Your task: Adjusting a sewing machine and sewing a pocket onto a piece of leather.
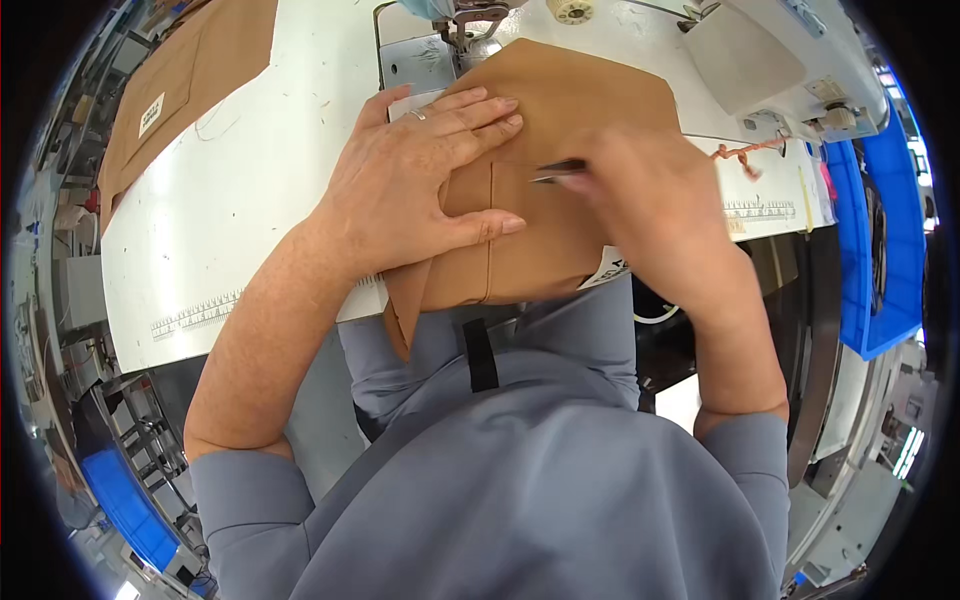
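Observation:
A brown fabric piece (560,90) with a seam and a white label lies on the white sewing table (200,250), its near edge overhanging toward my lap. My left hand (410,180) lies open on the fabric, fingers apart, left of the seam, with a ring on one finger. My right hand (645,200), slightly blurred, is closed around a small dark pointed metal tool (555,168), probably snips, whose tip is just right of the seam. The sewing machine's presser foot and needle area (455,45) is just beyond the fabric.
Another brown fabric piece (200,60) with a label lies at the back left. The machine body (770,70) stands at the upper right, with an orange cord (750,165) below it. Blue bins (880,250) are at the right, another (125,500) at the lower left.

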{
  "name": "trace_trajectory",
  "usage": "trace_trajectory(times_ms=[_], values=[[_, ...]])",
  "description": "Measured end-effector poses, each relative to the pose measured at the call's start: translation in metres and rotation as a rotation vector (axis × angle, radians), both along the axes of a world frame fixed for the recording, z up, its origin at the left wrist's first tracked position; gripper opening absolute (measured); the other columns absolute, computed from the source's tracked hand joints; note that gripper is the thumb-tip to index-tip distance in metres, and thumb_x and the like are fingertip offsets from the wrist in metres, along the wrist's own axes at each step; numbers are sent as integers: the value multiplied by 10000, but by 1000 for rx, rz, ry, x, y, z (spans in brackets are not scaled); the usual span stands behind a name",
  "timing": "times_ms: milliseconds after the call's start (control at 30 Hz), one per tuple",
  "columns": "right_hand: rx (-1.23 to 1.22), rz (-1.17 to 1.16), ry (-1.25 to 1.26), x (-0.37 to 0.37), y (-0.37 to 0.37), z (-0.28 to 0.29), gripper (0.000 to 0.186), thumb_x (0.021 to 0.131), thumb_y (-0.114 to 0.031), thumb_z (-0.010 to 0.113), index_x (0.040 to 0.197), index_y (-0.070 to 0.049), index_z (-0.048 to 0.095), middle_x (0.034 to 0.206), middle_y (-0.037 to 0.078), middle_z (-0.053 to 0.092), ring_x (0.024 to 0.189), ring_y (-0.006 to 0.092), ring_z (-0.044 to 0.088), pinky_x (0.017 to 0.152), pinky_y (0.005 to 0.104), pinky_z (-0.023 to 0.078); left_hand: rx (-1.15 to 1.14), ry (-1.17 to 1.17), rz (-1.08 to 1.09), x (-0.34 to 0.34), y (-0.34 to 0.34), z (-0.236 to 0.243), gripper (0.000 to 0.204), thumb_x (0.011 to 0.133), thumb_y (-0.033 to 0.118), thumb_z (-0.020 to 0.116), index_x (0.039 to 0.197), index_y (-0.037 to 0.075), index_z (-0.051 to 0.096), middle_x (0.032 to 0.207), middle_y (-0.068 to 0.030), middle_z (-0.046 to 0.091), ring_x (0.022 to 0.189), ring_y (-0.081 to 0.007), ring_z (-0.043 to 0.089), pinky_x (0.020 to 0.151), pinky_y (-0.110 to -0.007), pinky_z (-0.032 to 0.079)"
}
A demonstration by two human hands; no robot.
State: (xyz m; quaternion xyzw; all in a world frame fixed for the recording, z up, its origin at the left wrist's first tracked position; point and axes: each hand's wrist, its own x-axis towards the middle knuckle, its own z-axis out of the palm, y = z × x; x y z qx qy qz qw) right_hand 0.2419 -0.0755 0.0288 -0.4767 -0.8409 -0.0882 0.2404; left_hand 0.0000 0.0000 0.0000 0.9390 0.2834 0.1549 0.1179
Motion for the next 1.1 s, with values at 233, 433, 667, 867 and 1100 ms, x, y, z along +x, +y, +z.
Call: trace_trajectory(times_ms=[233,433,667,867,1100], values=[[78,33,-121,-15,20,-16,158,833,-195,704,942,-102,637,796,24,606,736,204,663,629,366,507,35,-17,1,0,0,-2,784,787,577,793,1409,126,634,1538,-40,551,1476,-242,447,1221,-568,223],[108,53,-131,-17,22,-22,154,780,-173,677,914,-110,634,821,6,605,735,177,657,613,340,493,47,-9,3,-1,2,-3,784,782,598,789,1384,114,653,1537,-43,552,1471,-248,454,1221,-575,227],[175,30,-109,-16,22,-31,128,763,-179,684,870,-132,632,781,-7,563,690,146,626,570,321,458,-6,-119,39,-3,2,8,631,643,505,918,1109,129,720,1276,-20,686,1185,-222,644,1138,-499,319],[175,33,-95,-17,22,-31,132,755,-189,691,862,-138,632,764,-10,547,668,139,612,557,318,444,62,-200,-21,-6,5,4,505,577,466,955,883,129,734,1024,17,693,973,-167,650,1010,-416,368],[187,33,-94,-16,22,-32,126,754,-194,684,850,-138,626,755,-11,542,661,137,608,552,314,439,88,-233,-15,-7,5,3,500,586,473,949,911,142,764,950,35,699,930,-167,661,1024,-428,365]])
